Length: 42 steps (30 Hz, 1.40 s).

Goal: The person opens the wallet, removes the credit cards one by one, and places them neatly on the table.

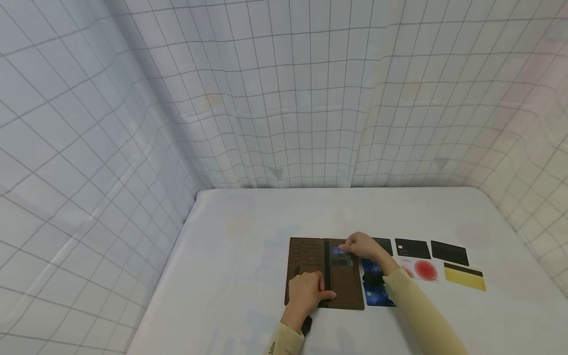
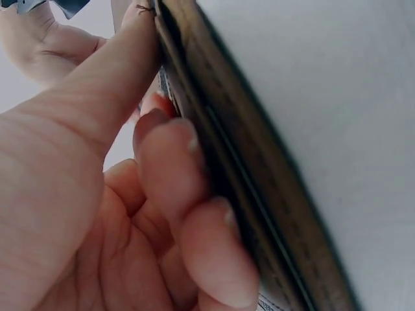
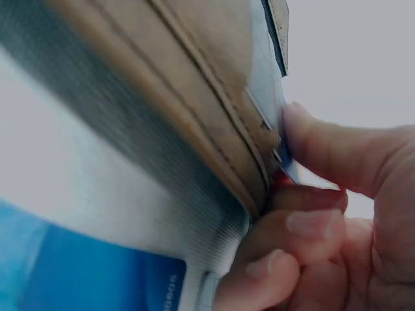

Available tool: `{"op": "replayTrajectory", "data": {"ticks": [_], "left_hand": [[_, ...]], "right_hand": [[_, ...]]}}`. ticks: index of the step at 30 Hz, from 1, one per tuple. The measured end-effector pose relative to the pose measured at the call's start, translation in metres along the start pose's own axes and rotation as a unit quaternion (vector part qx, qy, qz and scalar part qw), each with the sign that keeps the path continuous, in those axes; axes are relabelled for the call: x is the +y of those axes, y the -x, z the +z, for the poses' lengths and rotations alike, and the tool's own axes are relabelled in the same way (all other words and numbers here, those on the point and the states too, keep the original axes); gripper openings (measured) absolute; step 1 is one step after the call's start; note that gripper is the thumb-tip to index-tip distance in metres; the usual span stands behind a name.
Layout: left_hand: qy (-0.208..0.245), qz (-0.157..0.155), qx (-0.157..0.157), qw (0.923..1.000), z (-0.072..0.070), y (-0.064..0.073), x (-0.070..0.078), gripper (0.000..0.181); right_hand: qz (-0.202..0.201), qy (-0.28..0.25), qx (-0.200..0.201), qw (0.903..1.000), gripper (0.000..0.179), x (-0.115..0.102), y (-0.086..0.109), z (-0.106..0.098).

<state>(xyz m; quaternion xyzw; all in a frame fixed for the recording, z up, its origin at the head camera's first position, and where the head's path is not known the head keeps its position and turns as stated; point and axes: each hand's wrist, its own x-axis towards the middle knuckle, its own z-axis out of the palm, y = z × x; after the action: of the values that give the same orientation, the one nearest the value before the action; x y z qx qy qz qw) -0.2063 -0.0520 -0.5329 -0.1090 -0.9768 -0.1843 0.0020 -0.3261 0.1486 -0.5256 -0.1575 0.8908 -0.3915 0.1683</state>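
Observation:
A brown bifold wallet [image 1: 346, 298] lies spread open on the white table, card slots [image 1: 312, 251] on its left half. My left hand [image 1: 305, 291] holds the wallet near its lower edge, the thumb reaching past the dark centre fold and the other fingers curled. In the left wrist view those fingertips touch the wallet's stitched, layered edge [image 2: 259, 175]. At the upper part of the right half, my right hand [image 1: 361, 245] pinches a blue card [image 1: 337, 250] by its edge. The card is at a clear window pocket [image 1: 342, 261]; how much of it is inside cannot be made out.
Right of the wallet lie blue cards [image 1: 377, 297], partly hidden by the right forearm. Farther right are black cards [image 1: 414, 249] [image 1: 449, 253], a white card with a red circle [image 1: 426, 270] and a yellow card [image 1: 466, 280]. Checked white curtains [image 1: 284, 123] surround the table.

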Motion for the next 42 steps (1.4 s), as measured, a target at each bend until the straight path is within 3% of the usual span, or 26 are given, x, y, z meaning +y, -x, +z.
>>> {"op": "replayTrajectory", "data": {"ticks": [13, 23, 29, 37, 42], "left_hand": [[-0.001, 0.009, 0.015, 0.9998, 0.004, 0.000, 0.001, 0.044], [0.002, 0.002, 0.002, 1.0000, 0.005, 0.000, 0.001, 0.043], [0.003, 0.004, 0.003, 1.0000, 0.006, 0.001, 0.000, 0.043], [-0.001, 0.007, 0.010, 0.9999, 0.004, 0.002, -0.001, 0.044], [-0.001, 0.015, 0.023, 0.9996, 0.004, 0.001, -0.001, 0.044]], "right_hand": [[0.026, 0.072, 0.105, 0.9915, 0.025, 0.001, -0.003, 0.009], [0.079, 0.076, 0.130, 0.9855, 0.032, -0.004, -0.003, 0.010], [0.040, 0.067, 0.118, 0.9900, 0.029, 0.000, 0.000, 0.004], [-0.051, 0.019, 0.042, 0.9977, 0.035, 0.007, 0.005, -0.010], [-0.052, 0.057, 0.079, 0.9939, 0.033, 0.005, 0.006, -0.011]]}}
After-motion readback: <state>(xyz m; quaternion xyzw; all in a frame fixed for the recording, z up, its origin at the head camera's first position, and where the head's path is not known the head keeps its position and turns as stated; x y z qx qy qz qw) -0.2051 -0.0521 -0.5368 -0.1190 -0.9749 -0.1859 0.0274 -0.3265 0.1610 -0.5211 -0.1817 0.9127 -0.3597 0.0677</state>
